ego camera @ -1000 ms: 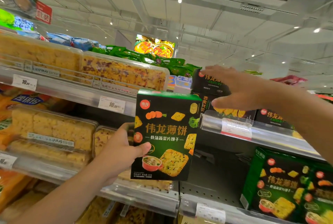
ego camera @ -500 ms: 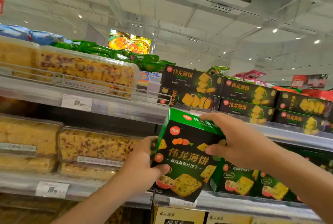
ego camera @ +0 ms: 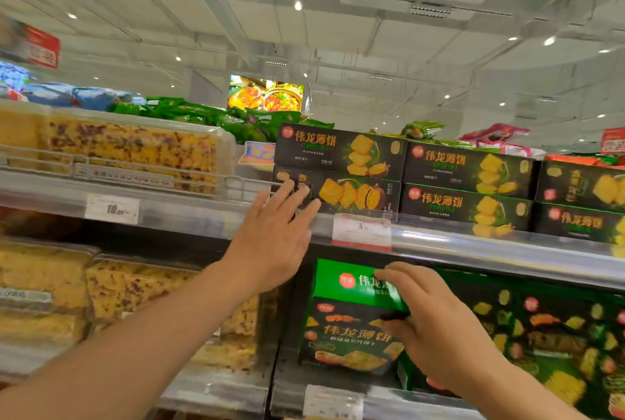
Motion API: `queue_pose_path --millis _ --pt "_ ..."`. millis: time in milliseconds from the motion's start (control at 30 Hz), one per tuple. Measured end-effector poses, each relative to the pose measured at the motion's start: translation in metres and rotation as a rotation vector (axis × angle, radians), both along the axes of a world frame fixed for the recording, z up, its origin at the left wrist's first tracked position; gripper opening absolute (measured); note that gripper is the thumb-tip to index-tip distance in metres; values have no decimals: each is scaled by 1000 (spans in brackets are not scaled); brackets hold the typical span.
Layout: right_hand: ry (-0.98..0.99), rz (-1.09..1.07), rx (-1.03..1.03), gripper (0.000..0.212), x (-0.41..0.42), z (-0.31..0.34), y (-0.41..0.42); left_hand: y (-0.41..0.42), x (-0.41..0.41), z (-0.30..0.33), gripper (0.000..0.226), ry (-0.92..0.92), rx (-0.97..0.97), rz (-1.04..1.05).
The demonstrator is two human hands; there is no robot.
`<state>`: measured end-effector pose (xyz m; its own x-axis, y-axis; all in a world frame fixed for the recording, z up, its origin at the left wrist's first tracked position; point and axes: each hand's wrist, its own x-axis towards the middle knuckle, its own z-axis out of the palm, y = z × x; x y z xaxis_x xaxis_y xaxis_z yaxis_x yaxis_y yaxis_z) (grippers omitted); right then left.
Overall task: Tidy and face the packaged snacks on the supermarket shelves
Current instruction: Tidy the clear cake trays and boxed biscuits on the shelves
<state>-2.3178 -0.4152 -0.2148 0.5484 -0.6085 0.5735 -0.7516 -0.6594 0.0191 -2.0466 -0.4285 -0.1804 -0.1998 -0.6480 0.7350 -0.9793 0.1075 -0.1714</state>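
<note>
Head view: the right hand (ego camera: 436, 328) is now seating the green box (ego camera: 351, 314) at the lower shelf's left end, fingers curled over its top. Having let go, the left hand (ego camera: 274, 240) is reaching flat-fingered to a dark box (ego camera: 351, 194) on the upper shelf (ego camera: 473, 243), probably next for facing.

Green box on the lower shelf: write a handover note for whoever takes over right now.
Right hand: grips the green box by its top front edge; box upright on the lower shelf, front facing out.
Left hand: open, fingertips at the bottom-left black box on the upper shelf.
Done: green box shelved.
Left: release it, square up the black boxes.
</note>
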Motion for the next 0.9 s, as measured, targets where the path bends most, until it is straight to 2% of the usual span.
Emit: queue_pose_path --millis 233,400,633,900 --pt "-20 15 77 68 -3 -6 -39 -19 -3 -13 53 -62 -162 6" --pt "-32 13 122 64 10 5 -50 -23 1 -20 53 -63 -193 9" --pt "-40 -79 215 57 17 17 -64 -31 3 -25 52 -93 -303 -4" --pt "-15 -148 103 63 21 3 -80 -42 4 -26 50 -118 -463 -52"
